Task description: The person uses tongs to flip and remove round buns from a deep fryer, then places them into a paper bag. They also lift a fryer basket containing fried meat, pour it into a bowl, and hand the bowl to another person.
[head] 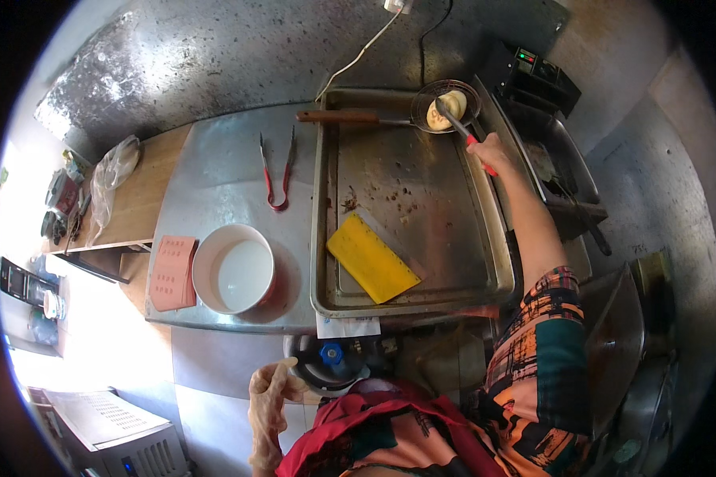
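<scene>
My right hand (490, 154) is closed on the red handles of metal tongs (460, 127). The tongs' tips touch a pale, rounded food piece (447, 110) in a round wire strainer (420, 106). The strainer rests over the far right corner of a large metal tray (320, 238), its wooden handle (346, 117) reaching left past the tray's edge. A folded yellow cloth (373, 257) and dark crumbs lie in the tray. My left hand (274, 381), in a translucent glove, is raised below the table's front edge, its fingers curled; nothing is seen in it.
On the metal table (215, 179) are red-handled tongs (279, 179), a white tub (234, 268) and pink printed slips (173, 273). A fryer (573, 155) stands right. Below the front edge is a gas cylinder with a blue valve knob (331, 353).
</scene>
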The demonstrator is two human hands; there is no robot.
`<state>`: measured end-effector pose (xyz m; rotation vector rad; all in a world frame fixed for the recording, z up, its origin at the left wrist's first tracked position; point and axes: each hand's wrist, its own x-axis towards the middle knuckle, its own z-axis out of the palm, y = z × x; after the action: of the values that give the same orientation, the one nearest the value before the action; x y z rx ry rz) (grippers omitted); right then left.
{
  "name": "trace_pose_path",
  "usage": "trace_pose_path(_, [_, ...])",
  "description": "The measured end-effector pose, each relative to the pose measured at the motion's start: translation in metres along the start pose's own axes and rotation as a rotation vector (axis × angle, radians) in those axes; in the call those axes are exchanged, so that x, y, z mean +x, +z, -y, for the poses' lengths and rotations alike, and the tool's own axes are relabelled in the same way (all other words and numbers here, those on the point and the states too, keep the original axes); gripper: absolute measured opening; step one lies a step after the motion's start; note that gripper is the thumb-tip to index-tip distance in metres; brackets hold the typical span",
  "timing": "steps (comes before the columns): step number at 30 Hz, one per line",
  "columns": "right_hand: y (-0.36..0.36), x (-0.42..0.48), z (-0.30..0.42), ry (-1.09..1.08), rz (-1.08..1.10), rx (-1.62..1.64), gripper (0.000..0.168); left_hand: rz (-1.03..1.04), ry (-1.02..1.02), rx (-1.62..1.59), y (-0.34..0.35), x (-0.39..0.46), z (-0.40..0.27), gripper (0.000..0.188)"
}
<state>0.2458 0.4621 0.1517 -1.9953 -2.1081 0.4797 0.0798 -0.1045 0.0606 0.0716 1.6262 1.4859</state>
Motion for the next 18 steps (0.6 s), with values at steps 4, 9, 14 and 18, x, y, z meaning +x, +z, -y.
trace_pose_path(4, [-0.032,-0.026,0.012,-0.007,0.037,-0.069,0.043,0.036,0.015,-0.019,-0.007,0.001,0.005,0.029])
trace_pose_path(9, [-0.050,-0.036,-0.002,-0.018,0.022,-0.089,0.044,0.078,0.012,0.005,-0.004,0.007,0.002,0.031])
trace_pose_path(14, [-0.050,-0.062,-0.015,-0.058,-0.047,0.210,0.036,0.124,0.028,0.004,0.004,0.010,-0.004,0.034])
trace_pose_path(18, [-0.014,-0.092,-0.022,-0.147,-0.012,0.668,0.030,0.205,0.027,0.002,0.008,0.013,-0.005,0.033])
